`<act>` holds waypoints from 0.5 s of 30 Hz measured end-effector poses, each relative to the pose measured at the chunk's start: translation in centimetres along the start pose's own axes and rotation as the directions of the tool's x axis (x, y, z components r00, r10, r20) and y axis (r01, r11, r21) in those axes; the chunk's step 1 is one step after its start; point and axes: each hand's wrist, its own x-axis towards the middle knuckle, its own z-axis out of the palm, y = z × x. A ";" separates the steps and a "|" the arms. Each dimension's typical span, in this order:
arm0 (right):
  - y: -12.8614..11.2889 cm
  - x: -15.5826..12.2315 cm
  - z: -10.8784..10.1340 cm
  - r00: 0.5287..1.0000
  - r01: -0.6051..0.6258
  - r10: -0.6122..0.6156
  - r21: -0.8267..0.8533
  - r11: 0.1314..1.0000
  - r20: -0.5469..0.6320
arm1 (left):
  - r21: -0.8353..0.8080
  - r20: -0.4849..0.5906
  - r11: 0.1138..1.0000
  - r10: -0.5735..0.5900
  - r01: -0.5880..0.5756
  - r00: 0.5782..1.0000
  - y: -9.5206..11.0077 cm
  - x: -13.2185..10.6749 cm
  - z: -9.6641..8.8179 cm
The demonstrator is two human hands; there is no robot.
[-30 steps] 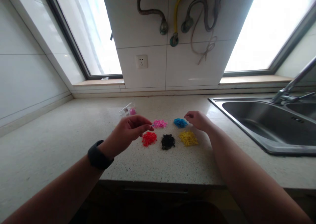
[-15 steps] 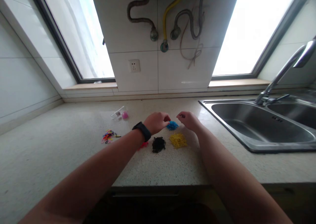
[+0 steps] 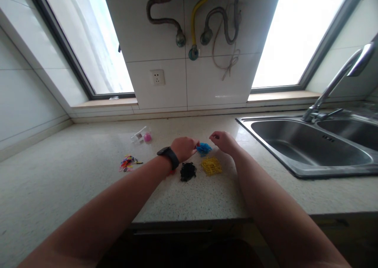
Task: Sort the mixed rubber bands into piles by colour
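Observation:
My left hand (image 3: 184, 149), with a dark watch (image 3: 169, 154) on its wrist, has its fingers pinched together at the left edge of a pile of blue rubber bands (image 3: 204, 149). Just right of that pile hovers my right hand (image 3: 223, 142), thumb and fingers closed; anything between them is too small to make out. Nearer me lie a pile of yellow rubber bands (image 3: 211, 166) and a pile of black rubber bands (image 3: 188, 171). Some red bands (image 3: 172, 172) peek out from under my left wrist, mostly hidden.
Mixed coloured bands (image 3: 128, 163) lie loose to the left. Behind them sit a clear plastic bag (image 3: 137, 136) and a pink ball-like item (image 3: 147, 136). A steel sink (image 3: 274, 173) with a tap (image 3: 333, 84) is set into the counter (image 3: 73, 181) at the right.
My left hand has drawn slightly left, uncovering more of the blue pile. The right hand stays almost where it was. The whole view has shifted a little.

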 end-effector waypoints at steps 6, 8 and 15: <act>0.2 0.1 0.1 1.000 0.006 -0.006 -0.004 1.000 0.024 | -0.181 -0.162 0.982 -0.073 0.043 0.984 -5.2 -4.3 -2.5; 0.2 0.1 0.1 0.999 0.016 -0.016 -0.007 1.000 0.031 | -0.248 -0.246 0.960 -0.192 0.130 0.950 -7.9 -6.6 -3.1; -0.9 -0.7 -0.4 0.960 0.198 -0.194 0.000 0.980 0.202 | -0.439 -0.420 0.773 -0.627 0.459 0.656 -18.1 -15.8 -1.9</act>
